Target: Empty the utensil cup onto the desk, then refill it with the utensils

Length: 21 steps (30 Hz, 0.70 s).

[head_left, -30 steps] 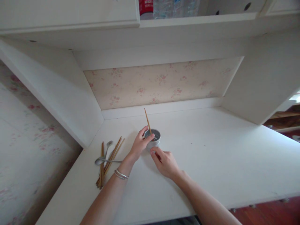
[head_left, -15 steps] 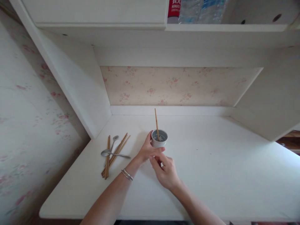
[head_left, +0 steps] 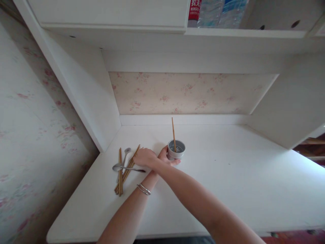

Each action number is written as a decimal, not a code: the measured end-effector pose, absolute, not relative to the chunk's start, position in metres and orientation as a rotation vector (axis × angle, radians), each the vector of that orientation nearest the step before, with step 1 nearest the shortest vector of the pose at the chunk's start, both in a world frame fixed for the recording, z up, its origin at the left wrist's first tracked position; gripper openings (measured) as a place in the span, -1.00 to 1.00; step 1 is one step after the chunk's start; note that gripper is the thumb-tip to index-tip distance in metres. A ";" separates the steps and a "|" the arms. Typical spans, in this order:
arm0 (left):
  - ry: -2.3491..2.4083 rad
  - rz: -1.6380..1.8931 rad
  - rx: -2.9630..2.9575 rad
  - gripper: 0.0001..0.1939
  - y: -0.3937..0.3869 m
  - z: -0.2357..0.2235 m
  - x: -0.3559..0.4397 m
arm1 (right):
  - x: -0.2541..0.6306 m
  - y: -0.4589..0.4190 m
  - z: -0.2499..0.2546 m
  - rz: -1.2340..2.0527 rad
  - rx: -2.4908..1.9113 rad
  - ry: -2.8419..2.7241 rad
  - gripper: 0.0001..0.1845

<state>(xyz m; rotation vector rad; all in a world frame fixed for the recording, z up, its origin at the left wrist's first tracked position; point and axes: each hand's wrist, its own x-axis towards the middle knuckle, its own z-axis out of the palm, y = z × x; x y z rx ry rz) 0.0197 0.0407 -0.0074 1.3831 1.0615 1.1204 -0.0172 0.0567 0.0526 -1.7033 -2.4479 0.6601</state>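
Observation:
My left hand point(head_left: 165, 156) is wrapped around the side of a light grey cup point(head_left: 175, 154) with small drain holes in its bottom. One wooden chopstick point(head_left: 173, 134) stands nearly upright inside it, leaning slightly. Crossing over my left wrist, my right hand point(head_left: 145, 157) is at the bundle of wooden chopsticks point(head_left: 126, 174) on the left, its fingers curled down over their upper ends. Its fingertips are hidden, so what they pinch does not show. Beside and across the chopsticks lie a metal spoon point(head_left: 117, 167), a second metal spoon point(head_left: 127, 150) and a white spoon point(head_left: 127, 160).
The white desk point(head_left: 228, 193) carries all of this. A side panel point(head_left: 76, 84) closes it off at left, another panel point(head_left: 286, 98) at right. Overhead, a shelf point(head_left: 243, 33) holds plastic-wrapped bottles point(head_left: 220, 13).
My right hand has left the cup's front and crossed over my left wrist to the chopsticks at left. My left hand still holds the cup. The view has shifted slightly.

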 end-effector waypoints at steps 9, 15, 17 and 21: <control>0.993 1.090 1.448 -0.28 0.042 -0.008 0.017 | -0.027 0.075 0.040 0.712 -1.864 -2.325 -0.60; 1.034 1.055 1.505 -0.27 0.043 -0.005 0.017 | -0.021 0.079 0.045 0.700 -1.908 -2.228 -0.68; 1.068 1.053 1.510 -0.25 0.044 -0.005 0.018 | -0.018 0.081 0.048 0.694 -1.922 -2.187 -0.69; 0.987 1.092 1.451 -0.27 0.041 -0.004 0.018 | -0.007 0.088 0.058 0.662 -1.928 -2.112 -0.65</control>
